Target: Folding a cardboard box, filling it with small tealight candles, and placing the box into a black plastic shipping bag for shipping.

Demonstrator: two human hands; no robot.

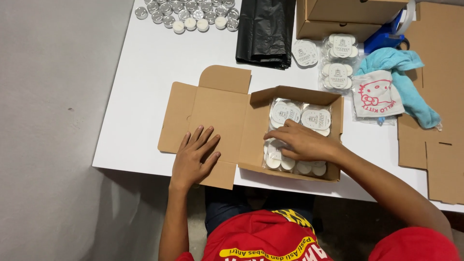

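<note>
Worktop [145,96], white, seen from above, with a seated person at its near edge. At far left, top, a cluster of loose tealights in metal cups [186,14]. The left hand [193,157] lies flat, fingers spread, on the opened lid flap [205,121] of a shallow cardboard box [251,130]; it grips nothing and only presses the flap down. The right hand [302,142] rests inside the box on clear packets of white tealights [295,113] that lie in rows on its floor; its fingers are loosely curled over a lower packet, and whether they pinch it or merely press it cannot be told. The step in hand appears to be seating the packets in the box; closing it would call for the right hand to come clear while the flap is swung over. Further right lie a folded black plastic bag [266,31], spare packets [338,60], stacked cartons [338,17], a blue tape dispenser [386,36], a turquoise cloth [406,77] and flat cardboard [435,145]. The hand hides the packets beneath it; the cartons and dispenser are cut off by the frame.
</note>
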